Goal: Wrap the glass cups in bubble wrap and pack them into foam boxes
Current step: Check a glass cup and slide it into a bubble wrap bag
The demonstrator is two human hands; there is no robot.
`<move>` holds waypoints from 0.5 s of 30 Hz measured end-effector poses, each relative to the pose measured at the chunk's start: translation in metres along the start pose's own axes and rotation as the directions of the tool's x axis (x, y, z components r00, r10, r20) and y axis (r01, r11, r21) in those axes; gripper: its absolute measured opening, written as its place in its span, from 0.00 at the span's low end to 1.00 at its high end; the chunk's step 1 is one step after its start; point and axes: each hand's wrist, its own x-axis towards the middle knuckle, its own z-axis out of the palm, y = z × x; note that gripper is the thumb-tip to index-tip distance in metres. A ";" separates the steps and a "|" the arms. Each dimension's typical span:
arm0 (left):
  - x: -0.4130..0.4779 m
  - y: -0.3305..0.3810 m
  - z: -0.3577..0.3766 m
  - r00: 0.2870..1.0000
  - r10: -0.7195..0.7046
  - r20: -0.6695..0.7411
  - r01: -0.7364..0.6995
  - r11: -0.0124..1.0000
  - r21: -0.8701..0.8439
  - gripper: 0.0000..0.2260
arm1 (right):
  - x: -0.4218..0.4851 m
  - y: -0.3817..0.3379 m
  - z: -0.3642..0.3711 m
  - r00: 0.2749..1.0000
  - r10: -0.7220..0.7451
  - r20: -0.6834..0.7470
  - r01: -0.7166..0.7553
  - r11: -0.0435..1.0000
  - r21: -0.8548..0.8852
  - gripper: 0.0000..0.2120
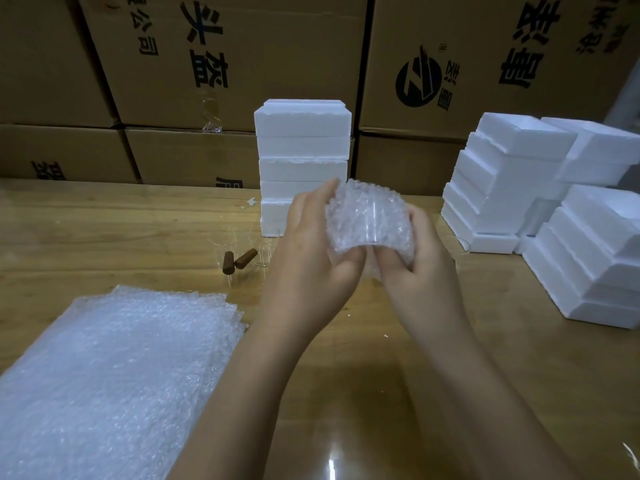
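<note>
Above the middle of the wooden table I hold a glass cup wrapped in bubble wrap (369,216). My left hand (311,251) grips its left side, fingers over the top and thumb underneath. My right hand (419,261) grips its right side and lower edge. A pile of flat bubble wrap sheets (110,368) lies at the near left. Clear glass cups with brown handles (239,259) stand behind my left hand. A stack of closed white foam boxes (303,147) rises at the back centre.
More white foam boxes (502,181) are stacked at the right, with another pile (595,258) nearer the right edge. Large cardboard cartons (242,64) form a wall behind the wooden table (381,393). Small white foam crumbs lie on the wood.
</note>
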 end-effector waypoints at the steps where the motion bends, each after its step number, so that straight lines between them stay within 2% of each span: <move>1: -0.001 0.001 -0.001 0.999 0.044 0.001 -0.044 0.997 0.066 0.32 | 0.001 0.001 -0.001 1.000 -0.022 -0.021 0.021 0.997 -0.074 0.14; 2: -0.002 0.001 -0.001 0.995 0.101 -0.003 -0.100 0.984 0.151 0.35 | 0.002 0.002 -0.002 0.998 -0.041 -0.039 0.035 0.989 -0.141 0.15; 4: -0.002 0.002 0.001 0.987 0.158 0.037 -0.161 0.936 0.313 0.35 | 0.003 0.001 -0.004 0.995 -0.077 -0.063 0.061 0.971 -0.233 0.18; 6: -0.002 0.003 0.006 0.992 0.092 0.087 -0.116 0.934 0.337 0.32 | 0.003 0.000 -0.005 0.989 -0.128 -0.072 0.100 0.946 -0.308 0.19; 10: -0.003 -0.004 0.013 0.991 -0.079 0.105 0.058 0.980 0.191 0.31 | 0.001 -0.004 -0.005 0.975 -0.211 -0.075 0.167 0.908 -0.385 0.21; 13: -0.001 -0.004 0.013 0.984 -0.150 0.099 0.151 0.989 -0.001 0.22 | 0.001 -0.004 -0.002 0.969 -0.232 -0.081 0.181 0.897 -0.402 0.22; 15: 0.000 -0.003 0.011 0.984 -0.156 0.083 0.159 0.986 -0.039 0.16 | 0.000 -0.003 -0.001 0.970 -0.231 -0.077 0.181 0.897 -0.404 0.22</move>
